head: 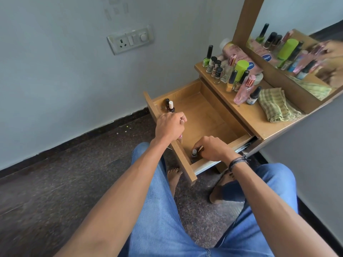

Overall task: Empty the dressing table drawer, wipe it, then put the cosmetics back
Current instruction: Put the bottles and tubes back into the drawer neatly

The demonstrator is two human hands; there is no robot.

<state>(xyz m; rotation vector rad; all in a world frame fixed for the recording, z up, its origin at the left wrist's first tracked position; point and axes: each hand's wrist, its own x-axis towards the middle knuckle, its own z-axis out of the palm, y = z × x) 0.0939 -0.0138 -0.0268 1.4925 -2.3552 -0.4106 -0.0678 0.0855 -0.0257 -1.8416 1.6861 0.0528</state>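
Head cam is looking down at the pulled-out wooden drawer point(209, 115). Two small nail polish bottles point(169, 106) are standing in its far left corner, right by the left hand point(169, 125), whose grip is curling closed around something thin and pinkish, can't tell what. Further right, the right hand point(211, 148) is pinching a little dark bottle with a grey cap point(194, 153) in the near corner. Up on the worktop point(254, 115), the crowd of cosmetics point(235, 71) is sitting beside a folded green checked cloth point(276, 104).
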